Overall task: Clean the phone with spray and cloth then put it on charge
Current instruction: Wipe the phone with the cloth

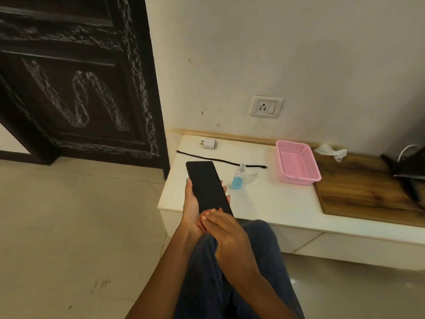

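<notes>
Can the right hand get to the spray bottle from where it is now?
Probably yes. The spray bottle stands upright on the white table, just right of the phone, with bare tabletop around it. But the right hand is pressing an orange cloth to the phone, so it must free itself first.

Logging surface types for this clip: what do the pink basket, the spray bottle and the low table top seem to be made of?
Pink basket: moulded plastic, likely, with perforated lattice walls and a matt look.
Spray bottle: clear plastic or glass, unclear which; blue liquid shows through it, and the nozzle is white.
Table top: smooth white surface, probably laminate; its right part shows brown wood grain, veneer or print.
</notes>
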Demonstrator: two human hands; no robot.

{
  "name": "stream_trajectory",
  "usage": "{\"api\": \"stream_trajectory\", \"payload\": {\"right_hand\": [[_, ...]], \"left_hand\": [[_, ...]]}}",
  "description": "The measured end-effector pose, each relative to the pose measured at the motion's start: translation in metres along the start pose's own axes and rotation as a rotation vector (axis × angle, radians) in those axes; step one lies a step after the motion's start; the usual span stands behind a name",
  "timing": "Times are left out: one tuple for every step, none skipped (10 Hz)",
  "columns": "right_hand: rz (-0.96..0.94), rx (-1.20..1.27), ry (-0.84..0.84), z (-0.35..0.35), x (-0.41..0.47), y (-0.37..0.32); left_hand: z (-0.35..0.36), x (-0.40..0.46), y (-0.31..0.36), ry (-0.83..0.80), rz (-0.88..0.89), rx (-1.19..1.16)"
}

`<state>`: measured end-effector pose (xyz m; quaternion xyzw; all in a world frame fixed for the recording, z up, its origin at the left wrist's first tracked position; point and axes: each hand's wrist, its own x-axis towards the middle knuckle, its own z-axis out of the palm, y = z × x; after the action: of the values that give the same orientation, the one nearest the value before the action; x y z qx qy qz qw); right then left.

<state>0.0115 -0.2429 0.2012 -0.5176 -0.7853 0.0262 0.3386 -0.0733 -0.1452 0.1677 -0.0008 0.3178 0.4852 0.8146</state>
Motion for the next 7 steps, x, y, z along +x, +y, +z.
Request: {"api": "stream_trajectory", "payload": {"right_hand": [[-0.062,0.027,-0.001,0.005,0.004,0.006],[-0.051,0.105,-0.044,0.0,0.01,0.021],[0.195,0.373,0.065,0.009,0.029,-0.002],[0.123,0.034,-0.378,0.016,0.046,0.012],[0.134,0.024,-0.212,-0.002,0.076,0.043],[0.133,0.038,-0.185,-0.005,0.095,0.047],[0.171,0.022,-0.226,-0.004,0.104,0.053]], "left_hand": [[-0.001,-0.003,0.0,-0.051,-0.004,-0.035],[-0.001,-0.004,0.004,-0.109,-0.012,-0.073],[0.002,-0.008,0.001,-0.167,-0.05,-0.075],[-0.001,-0.011,-0.01,-0.181,-0.032,-0.08],[0.001,-0.014,-0.018,-0.226,-0.063,-0.063],[-0.001,-0.01,-0.022,-0.187,-0.042,0.053],[-0.001,-0.007,-0.024,-0.17,-0.033,0.094]]}}
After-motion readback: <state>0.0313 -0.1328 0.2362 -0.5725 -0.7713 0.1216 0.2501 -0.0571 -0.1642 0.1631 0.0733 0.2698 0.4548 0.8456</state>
